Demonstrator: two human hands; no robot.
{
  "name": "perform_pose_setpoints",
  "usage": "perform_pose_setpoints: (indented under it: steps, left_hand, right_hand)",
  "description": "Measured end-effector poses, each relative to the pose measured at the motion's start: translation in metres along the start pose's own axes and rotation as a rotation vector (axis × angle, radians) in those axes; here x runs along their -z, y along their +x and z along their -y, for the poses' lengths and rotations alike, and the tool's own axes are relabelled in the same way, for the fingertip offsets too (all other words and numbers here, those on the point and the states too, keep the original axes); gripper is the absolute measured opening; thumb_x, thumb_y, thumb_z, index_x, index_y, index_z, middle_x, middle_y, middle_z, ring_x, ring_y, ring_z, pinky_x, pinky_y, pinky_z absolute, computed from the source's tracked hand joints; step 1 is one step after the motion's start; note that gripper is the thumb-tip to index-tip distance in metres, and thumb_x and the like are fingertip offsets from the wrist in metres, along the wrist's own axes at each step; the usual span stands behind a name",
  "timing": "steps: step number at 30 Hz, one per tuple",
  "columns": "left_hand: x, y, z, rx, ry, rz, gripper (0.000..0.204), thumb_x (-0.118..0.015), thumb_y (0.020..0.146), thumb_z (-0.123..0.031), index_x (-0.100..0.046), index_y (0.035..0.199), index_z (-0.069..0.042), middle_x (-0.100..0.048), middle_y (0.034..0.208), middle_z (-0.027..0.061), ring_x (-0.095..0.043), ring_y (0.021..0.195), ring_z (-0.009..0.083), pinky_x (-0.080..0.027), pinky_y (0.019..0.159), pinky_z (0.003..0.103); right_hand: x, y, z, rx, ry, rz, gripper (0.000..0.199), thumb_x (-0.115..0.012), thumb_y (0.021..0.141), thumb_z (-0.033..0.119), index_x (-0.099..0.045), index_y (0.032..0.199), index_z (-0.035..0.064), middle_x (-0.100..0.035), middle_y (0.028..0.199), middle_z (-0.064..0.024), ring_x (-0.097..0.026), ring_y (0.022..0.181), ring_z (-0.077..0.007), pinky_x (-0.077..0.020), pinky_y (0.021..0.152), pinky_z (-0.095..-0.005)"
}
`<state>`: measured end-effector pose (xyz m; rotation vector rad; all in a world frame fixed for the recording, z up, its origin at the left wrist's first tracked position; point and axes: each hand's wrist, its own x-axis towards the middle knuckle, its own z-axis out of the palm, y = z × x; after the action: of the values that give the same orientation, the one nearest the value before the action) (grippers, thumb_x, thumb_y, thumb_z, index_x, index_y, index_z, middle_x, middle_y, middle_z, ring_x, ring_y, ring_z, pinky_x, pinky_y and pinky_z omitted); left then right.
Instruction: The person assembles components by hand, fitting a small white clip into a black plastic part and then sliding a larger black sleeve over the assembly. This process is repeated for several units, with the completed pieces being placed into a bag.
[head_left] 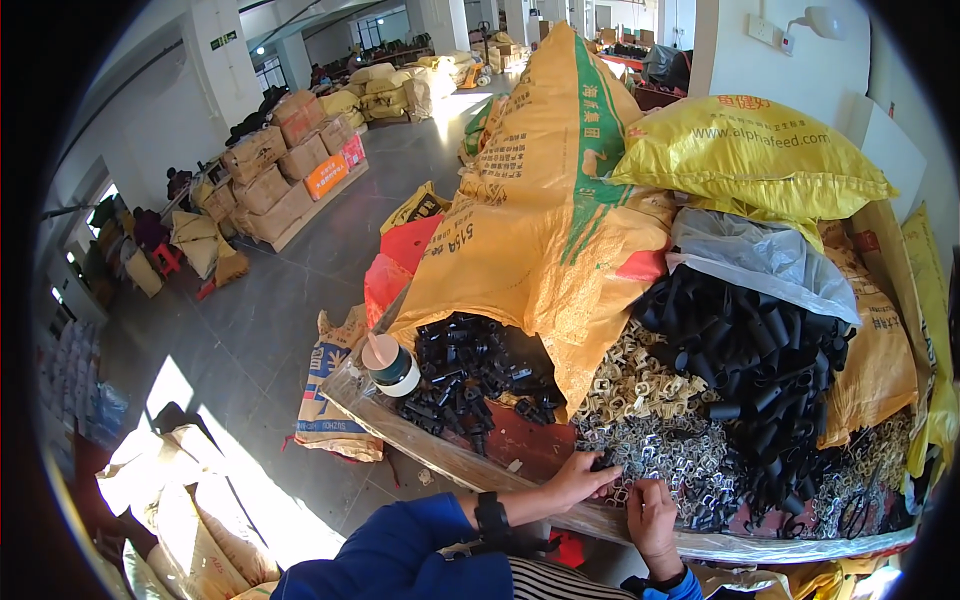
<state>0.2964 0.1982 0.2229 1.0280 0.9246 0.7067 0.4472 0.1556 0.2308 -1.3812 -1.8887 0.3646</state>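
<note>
My left hand (577,481) reaches in over the table's near edge, its fingers closed on a small black part (602,461). Close by on the right, my right hand (652,513) is curled with fingertips pressed together; whatever it may hold is hidden. Just beyond both hands spreads a pile of small silvery metal clips (655,455). Behind it lie similar cream-coloured clips (632,375). A large heap of black tubular pieces (765,370) covers the right side. Black moulded parts (470,365) spill from a big orange woven sack (520,240) on the left.
The table (540,448) has a raised front rim (790,548). A round tub (390,368) stands at its left corner. A yellow sack (750,155) and grey plastic sheet (760,255) lie behind the black heap. Scissors (860,510) rest far right. Stacked cartons (275,175) stand across the floor.
</note>
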Motion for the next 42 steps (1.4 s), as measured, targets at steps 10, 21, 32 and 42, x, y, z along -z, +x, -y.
perform_pose_setpoints:
  steps: [10,21,32,42]
  left_hand:
    - [0.006,-0.024,0.003,0.068,-0.193,0.086,0.018,-0.055,0.079,-0.021,-0.05,0.074,-0.004,-0.048,0.06,-0.001,-0.045,0.051,0.0062,-0.035,0.042,0.019]
    - [0.006,-0.057,0.001,0.194,-0.151,0.1,0.018,-0.055,0.079,-0.025,-0.052,0.076,-0.007,-0.049,0.062,-0.0019,-0.046,0.053,0.0065,-0.036,0.044,0.019]
    - [0.001,-0.069,0.008,0.281,-0.578,0.267,0.024,-0.05,0.082,-0.026,-0.051,0.098,-0.008,-0.051,0.08,-0.0006,-0.048,0.065,0.0067,-0.041,0.051,0.02]
    - [-0.007,-0.072,0.009,0.249,-0.215,0.209,0.029,-0.044,0.085,-0.027,-0.05,0.107,-0.008,-0.05,0.091,-0.0026,-0.047,0.081,0.0058,-0.046,0.062,0.023]
  right_hand:
    - [0.01,0.002,0.042,-0.026,0.178,0.118,0.008,-0.054,0.07,0.0,-0.052,0.078,0.0001,-0.052,0.072,-0.0133,-0.052,0.062,-0.0285,-0.0419,0.053,-0.0335]
    - [0.007,-0.022,0.062,0.126,0.017,0.014,0.009,-0.055,0.068,-0.001,-0.054,0.077,0.0,-0.053,0.068,-0.0125,-0.053,0.056,-0.0262,-0.0428,0.05,-0.0311]
    - [0.025,-0.029,0.075,0.062,0.085,0.057,0.009,-0.06,0.063,0.002,-0.057,0.072,0.0025,-0.053,0.063,-0.0099,-0.053,0.052,-0.0238,-0.0427,0.047,-0.0308]
    - [0.027,-0.034,0.073,-0.011,0.095,0.092,0.01,-0.062,0.061,0.004,-0.059,0.07,0.0037,-0.053,0.062,-0.0085,-0.054,0.052,-0.0238,-0.0435,0.047,-0.0313]
